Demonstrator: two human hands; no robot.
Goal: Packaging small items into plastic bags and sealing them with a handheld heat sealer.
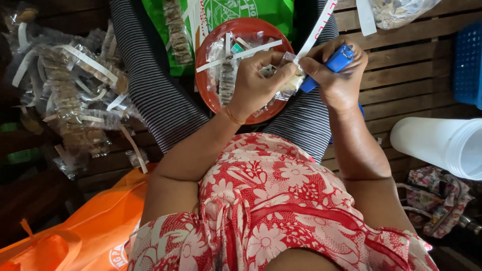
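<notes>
We hold both forearms stretched forward and bent inward, our left hand (256, 83) pinching with thumb and fingers, our right hand (337, 75) curled in a closed grip, fingertips meeting.

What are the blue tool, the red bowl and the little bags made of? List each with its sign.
Blue tool in the right hand: likely hard plastic, smooth and glossy.
Red bowl: probably plastic, with an even colour and a slight sheen.
Little bags: thin clear plastic film, see-through, crinkled, catching glints.

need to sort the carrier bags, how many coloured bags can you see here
2. A green bag lies at the top behind the red bowl; an orange bag sits at the bottom left beside the person. Others may be hidden outside the view.
</notes>
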